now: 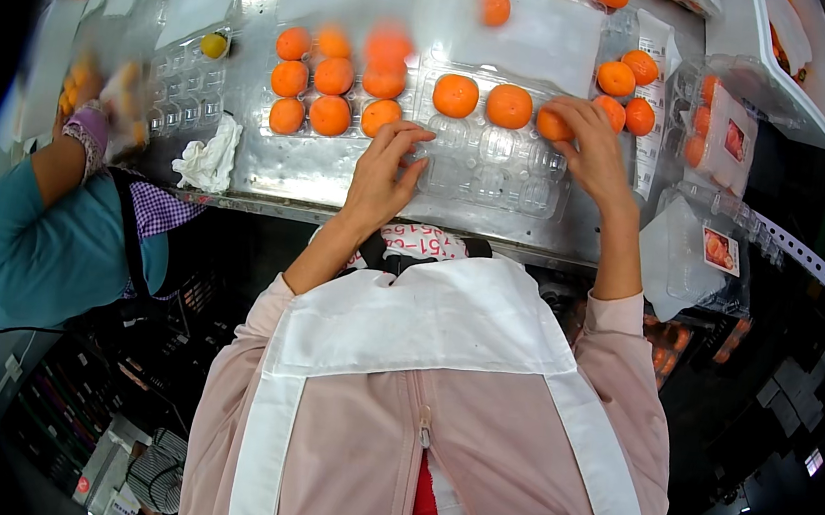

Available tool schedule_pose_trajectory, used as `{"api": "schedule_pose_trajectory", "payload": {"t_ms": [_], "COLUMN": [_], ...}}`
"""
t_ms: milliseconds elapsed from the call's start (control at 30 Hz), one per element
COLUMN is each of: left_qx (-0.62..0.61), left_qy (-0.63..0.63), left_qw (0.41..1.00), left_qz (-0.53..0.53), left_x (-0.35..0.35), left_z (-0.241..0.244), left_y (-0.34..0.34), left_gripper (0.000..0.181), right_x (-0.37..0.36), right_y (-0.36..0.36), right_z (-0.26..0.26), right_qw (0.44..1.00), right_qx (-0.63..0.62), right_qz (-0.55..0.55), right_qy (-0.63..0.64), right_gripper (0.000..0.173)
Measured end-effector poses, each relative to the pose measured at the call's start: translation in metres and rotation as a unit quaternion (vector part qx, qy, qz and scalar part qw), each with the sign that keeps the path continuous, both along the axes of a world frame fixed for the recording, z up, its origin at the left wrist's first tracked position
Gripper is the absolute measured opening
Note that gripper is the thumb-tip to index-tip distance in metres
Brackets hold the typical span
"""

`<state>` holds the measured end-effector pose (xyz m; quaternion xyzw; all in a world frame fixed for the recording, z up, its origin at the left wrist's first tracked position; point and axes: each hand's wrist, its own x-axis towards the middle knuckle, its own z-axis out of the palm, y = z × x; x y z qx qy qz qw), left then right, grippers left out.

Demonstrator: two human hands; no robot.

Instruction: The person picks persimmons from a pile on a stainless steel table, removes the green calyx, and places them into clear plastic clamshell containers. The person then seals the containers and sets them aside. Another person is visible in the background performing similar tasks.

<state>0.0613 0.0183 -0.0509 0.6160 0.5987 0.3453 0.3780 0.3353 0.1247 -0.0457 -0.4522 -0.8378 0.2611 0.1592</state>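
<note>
My right hand [588, 146] grips a mandarin [553, 124] at the right end of the far row of a clear plastic clamshell tray [492, 199]. Two more mandarins, a left one [455, 96] and a middle one [509, 106], sit in that row; the nearer cups hold no fruit. At the tray's left edge is my left hand [388, 172], fingers apart and nothing in it; whether it touches the rim I cannot tell. Left of it lies a second clamshell tray [350, 130] filled with mandarins. Beside my right hand are several loose mandarins [617, 78].
A crumpled white cloth [210, 155] lies on the metal table [292, 183]. To the left, a co-worker's blurred hand [86, 99] is at another pack. A labelled fruit pack [726, 143], lidded clamshells [699, 257] and a white box [814, 96] stand at right.
</note>
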Motion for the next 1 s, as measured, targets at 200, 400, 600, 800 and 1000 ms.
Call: {"api": "schedule_pose_trajectory", "payload": {"t_ms": [200, 400, 600, 800, 1000], "left_qx": [-0.007, -0.005, -0.008, -0.046, 0.048], "left_qy": [0.007, -0.002, -0.009, -0.141, -0.196], "left_qw": [1.000, 1.000, 1.000, 0.988, 0.974], "left_qz": [-0.002, 0.004, -0.013, -0.037, -0.103], "left_x": [0.001, 0.002, 0.006, 0.025, 0.061], "left_z": [0.001, 0.003, 0.007, 0.031, 0.076], "left_y": [-0.002, -0.001, -0.002, 0.013, 0.038], "left_gripper": [0.035, 0.033, 0.031, 0.047, 0.065], "right_x": [0.013, 0.041, 0.048, 0.020, -0.030], "right_y": [0.002, 0.010, 0.000, -0.037, -0.070], "right_z": [0.013, 0.003, -0.014, 0.028, 0.045], "right_qw": [0.995, 0.971, 0.970, 0.820, 0.698], "right_qx": [-0.031, 0.023, 0.018, -0.248, -0.407], "right_qz": [-0.053, -0.153, -0.222, -0.273, -0.126], "right_qy": [0.080, -0.181, -0.100, 0.438, 0.576], "right_gripper": [0.051, 0.057, 0.053, 0.039, 0.050]}}
